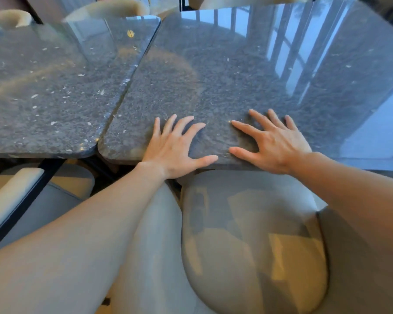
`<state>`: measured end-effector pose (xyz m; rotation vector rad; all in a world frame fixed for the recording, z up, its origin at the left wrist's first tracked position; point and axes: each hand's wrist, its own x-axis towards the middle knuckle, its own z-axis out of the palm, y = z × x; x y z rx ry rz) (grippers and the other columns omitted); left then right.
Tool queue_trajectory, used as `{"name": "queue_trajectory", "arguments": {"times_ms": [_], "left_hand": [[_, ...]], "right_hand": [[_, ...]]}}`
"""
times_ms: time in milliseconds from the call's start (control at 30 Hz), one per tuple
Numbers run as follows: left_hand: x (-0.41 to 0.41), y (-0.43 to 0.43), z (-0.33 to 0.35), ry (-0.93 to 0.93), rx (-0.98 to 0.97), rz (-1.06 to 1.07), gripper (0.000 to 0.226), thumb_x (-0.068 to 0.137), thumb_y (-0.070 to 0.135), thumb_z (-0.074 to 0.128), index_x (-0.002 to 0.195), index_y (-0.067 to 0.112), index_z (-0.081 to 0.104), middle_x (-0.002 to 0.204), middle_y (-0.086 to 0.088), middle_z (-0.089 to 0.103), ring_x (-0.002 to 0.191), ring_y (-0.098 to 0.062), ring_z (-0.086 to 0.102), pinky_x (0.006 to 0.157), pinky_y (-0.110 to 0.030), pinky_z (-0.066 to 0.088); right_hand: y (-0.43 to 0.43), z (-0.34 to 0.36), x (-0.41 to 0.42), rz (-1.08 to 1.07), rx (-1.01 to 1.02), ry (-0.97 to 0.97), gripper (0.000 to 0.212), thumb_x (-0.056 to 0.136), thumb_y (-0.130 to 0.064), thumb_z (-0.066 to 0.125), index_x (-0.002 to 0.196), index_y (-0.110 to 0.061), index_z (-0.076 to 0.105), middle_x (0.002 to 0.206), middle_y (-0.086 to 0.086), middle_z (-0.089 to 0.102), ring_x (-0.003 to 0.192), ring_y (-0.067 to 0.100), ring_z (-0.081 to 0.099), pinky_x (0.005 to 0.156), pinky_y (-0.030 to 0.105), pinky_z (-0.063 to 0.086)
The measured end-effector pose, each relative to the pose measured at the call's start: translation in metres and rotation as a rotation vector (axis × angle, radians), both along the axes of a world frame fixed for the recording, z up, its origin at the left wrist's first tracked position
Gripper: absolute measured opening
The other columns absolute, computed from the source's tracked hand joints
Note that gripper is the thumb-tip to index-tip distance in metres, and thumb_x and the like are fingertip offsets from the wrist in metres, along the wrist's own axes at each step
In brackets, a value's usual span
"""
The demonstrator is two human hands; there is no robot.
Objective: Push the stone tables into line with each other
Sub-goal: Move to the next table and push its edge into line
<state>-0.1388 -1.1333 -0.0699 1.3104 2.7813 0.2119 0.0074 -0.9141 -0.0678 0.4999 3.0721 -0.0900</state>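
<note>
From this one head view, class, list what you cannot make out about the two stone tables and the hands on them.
- Right table: right side cut off by the frame edge; window reflections wash out its surface.
- Left table: left side cut off by the frame.
- Table legs: largely hidden under the tops and behind the chair.
- Left hand and right hand: pressing force cannot be seen.

The right stone table (247,71) runs out of the picture at the right and top edges, so its far corners cannot be seen; the left stone table (43,87) is cut off at the left edge. Their legs are mostly hidden beneath the tops. The chairs at the far side (113,9) show only blurred backrest tops. The grey seat (247,234) below is partly covered by both forearms, and window reflections veil the stone's pattern.
</note>
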Motion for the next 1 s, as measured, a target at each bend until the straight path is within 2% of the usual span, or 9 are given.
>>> {"name": "queue_trajectory", "arguments": {"times_ms": [100,233,467,700,767,867,933,967,1000], "left_hand": [[0.030,0.061,0.002,-0.067,0.027,-0.062,0.083,0.081,0.094,0.024,0.156,0.060,0.025,0.181,0.005,0.012,0.168,-0.039,0.004,0.131,-0.068,-0.003],[0.050,0.107,-0.004,-0.091,0.022,0.000,0.064,0.093,0.088,0.029,0.154,0.066,0.023,0.181,0.010,0.009,0.168,-0.042,0.002,0.129,-0.072,-0.004],[0.049,0.112,-0.008,-0.054,0.087,0.040,0.058,0.093,0.083,0.034,0.149,0.066,0.033,0.178,0.012,0.022,0.167,-0.040,0.012,0.130,-0.071,0.002],[0.052,0.109,-0.005,-0.076,0.141,0.062,0.072,0.080,0.089,0.023,0.144,0.063,0.040,0.174,0.014,0.031,0.166,-0.035,0.017,0.131,-0.067,0.003],[0.061,0.105,0.003,-0.179,0.221,0.085,0.072,0.080,0.087,0.027,0.143,0.058,0.045,0.168,0.014,0.042,0.165,-0.031,0.025,0.132,-0.065,0.004],[0.093,0.083,0.033,-0.542,0.689,0.171,0.068,0.085,0.074,0.043,0.142,0.040,0.057,0.150,0.007,0.061,0.149,-0.013,0.050,0.131,-0.053,0.025],[0.119,0.053,0.069,-0.599,0.933,0.229,0.063,0.089,0.063,0.049,0.143,0.030,0.055,0.146,0.002,0.063,0.141,-0.005,0.056,0.126,-0.043,0.037],[0.131,0.038,0.093,-0.581,1.026,0.255,0.062,0.091,0.058,0.049,0.145,0.026,0.053,0.147,-0.002,0.062,0.138,-0.003,0.057,0.125,-0.037,0.039],[0.144,0.021,0.120,-0.551,1.113,0.281,0.063,0.094,0.054,0.048,0.146,0.020,0.050,0.149,-0.007,0.060,0.137,-0.002,0.057,0.123,-0.031,0.040]], "right_hand": [[0.035,0.000,0.032,-0.144,-0.002,-0.032,0.095,0.080,-0.094,0.005,0.163,-0.050,0.010,0.177,0.006,0.013,0.164,0.035,0.011,0.129,0.065,0.012],[0.041,-0.001,0.036,-0.115,-0.005,0.001,0.093,0.081,-0.088,0.005,0.164,-0.046,0.017,0.176,0.008,0.019,0.163,0.038,0.015,0.127,0.069,0.014],[0.048,-0.007,0.034,-0.078,0.006,0.042,0.099,0.077,-0.087,0.003,0.163,-0.042,0.025,0.174,0.012,0.023,0.161,0.043,0.016,0.124,0.074,0.014],[0.050,-0.010,0.035,-0.065,-0.009,0.075,0.092,0.082,-0.089,0.013,0.159,-0.043,0.033,0.171,0.013,0.029,0.160,0.044,0.020,0.124,0.074,0.012],[0.050,-0.005,0.040,-0.067,-0.060,0.106,0.087,0.085,-0.089,0.023,0.157,-0.043,0.040,0.168,0.012,0.036,0.159,0.039,0.025,0.127,0.067,0.015],[0.040,0.024,0.056,-0.075,-0.384,0.206,0.078,0.087,-0.083,0.047,0.149,-0.036,0.056,0.150,0.006,0.058,0.143,0.030,0.052,0.121,0.045,0.035],[0.016,0.063,0.070,0.025,-0.678,0.292,0.068,0.090,-0.071,0.061,0.144,-0.030,0.062,0.136,-0.002,0.067,0.129,0.017,0.064,0.111,0.024,0.042],[0.003,0.087,0.077,0.095,-0.753,0.345,0.067,0.089,-0.068,0.062,0.142,-0.027,0.064,0.133,-0.006,0.068,0.126,0.011,0.064,0.109,0.015,0.042],[-0.011,0.113,0.083,0.161,-0.809,0.401,0.067,0.088,-0.066,0.060,0.140,-0.025,0.065,0.133,-0.009,0.068,0.127,0.006,0.063,0.112,0.013,0.041]]}}
